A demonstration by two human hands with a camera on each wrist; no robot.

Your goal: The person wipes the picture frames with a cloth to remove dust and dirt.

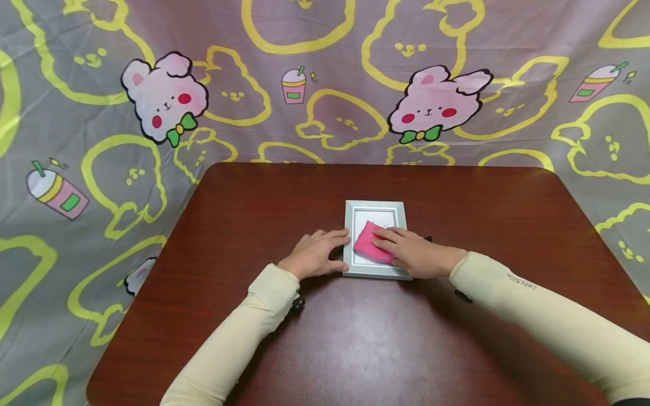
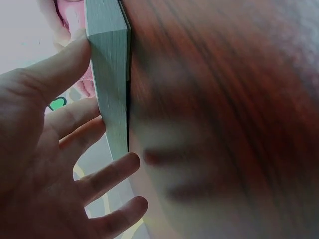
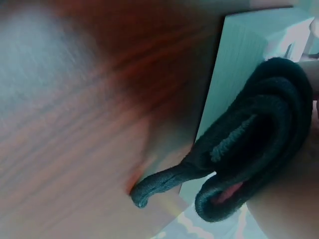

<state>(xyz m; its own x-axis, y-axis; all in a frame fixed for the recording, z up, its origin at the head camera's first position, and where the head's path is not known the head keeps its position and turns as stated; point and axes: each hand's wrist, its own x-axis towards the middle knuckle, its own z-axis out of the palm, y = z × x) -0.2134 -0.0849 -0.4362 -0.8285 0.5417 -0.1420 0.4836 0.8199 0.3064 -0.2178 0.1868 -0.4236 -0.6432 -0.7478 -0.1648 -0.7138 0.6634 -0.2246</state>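
Note:
A silver picture frame [image 1: 377,272] lies flat on the brown table, with a white sheet bearing dark marks inside its border. Along its left edge my left hand [image 1: 316,254] touches the frame with thumb and fingertips. Its fingers are spread, and in the left wrist view two of them stand off the frame's side [image 2: 110,74]. On the frame's face, my right hand [image 1: 418,251] holds a folded pink cloth [image 1: 367,242] against the inner sheet. The fingers lie across the cloth's upper right, hiding part of it.
The dark brown table [image 1: 264,208] extends around the frame on all sides. Behind it hangs a grey curtain [image 1: 345,67] with yellow outlines and cartoon rabbits. A folded black strap [image 3: 249,129] stands in front of the frame in the right wrist view.

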